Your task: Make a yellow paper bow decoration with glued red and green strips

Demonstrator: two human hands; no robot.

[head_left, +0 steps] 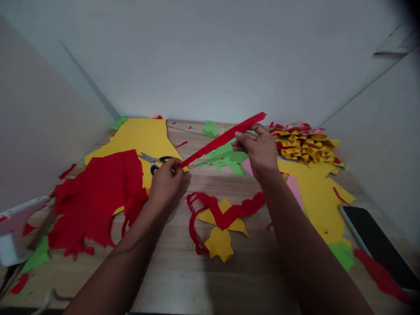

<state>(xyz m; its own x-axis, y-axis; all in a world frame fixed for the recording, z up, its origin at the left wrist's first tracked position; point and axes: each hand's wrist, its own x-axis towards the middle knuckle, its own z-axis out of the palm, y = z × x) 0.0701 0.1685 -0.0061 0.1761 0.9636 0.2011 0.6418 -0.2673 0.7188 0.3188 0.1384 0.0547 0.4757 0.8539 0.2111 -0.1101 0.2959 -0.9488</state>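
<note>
A long red paper strip (216, 142) is stretched slantwise between my two hands, above the table. Its lower left end is pinched in my left hand (166, 179), with the fingers closed. Near its upper right end, my right hand (259, 146) grips it between thumb and fingers. Scissors (157, 161) with dark blue handles lie just behind my left hand, on a yellow sheet (141, 135). Below the strip, a yellow folded paper star shape (220, 244) rests on the table, with a crumpled red strip (226, 216) and another yellow piece (241, 226) behind it.
A torn red sheet (95, 197) lies at left, beside a white glue gun (19, 223). Green scraps (226, 155) are scattered at the back. At right are a pile of folded yellow and red pieces (305, 146), yellow paper (323, 201) and a phone (377, 240). Walls close in the table.
</note>
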